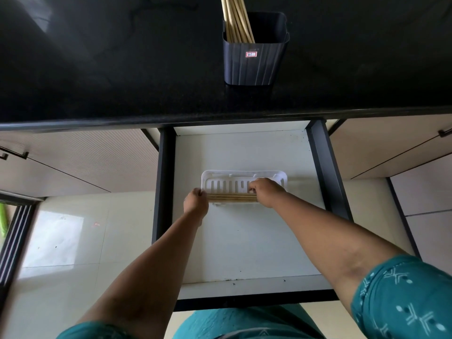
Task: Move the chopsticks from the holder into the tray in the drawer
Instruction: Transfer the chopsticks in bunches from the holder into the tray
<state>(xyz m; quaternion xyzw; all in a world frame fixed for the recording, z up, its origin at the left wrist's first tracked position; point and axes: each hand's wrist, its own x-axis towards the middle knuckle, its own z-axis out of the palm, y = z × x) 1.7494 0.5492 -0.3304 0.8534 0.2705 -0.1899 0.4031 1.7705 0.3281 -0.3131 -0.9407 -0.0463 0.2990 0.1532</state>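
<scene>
A white slotted tray point(230, 178) lies in the open white drawer point(244, 241). Several wooden chopsticks point(232, 198) lie side by side along the tray's near edge. My left hand point(195, 201) is at the tray's left end, its fingers curled at the chopsticks' left tips. My right hand point(265, 192) grips the right ends of the chopsticks, covering the tray's right part. On the black counter stands a dark ribbed holder point(254, 62) with several more chopsticks point(236, 20) leaning to its left side.
The black counter point(122, 69) overhangs the drawer's back. Dark drawer rails point(325, 167) run along both sides. Beige cabinet fronts point(73, 162) with dark handles flank the drawer. The tiled floor point(73, 241) shows at lower left.
</scene>
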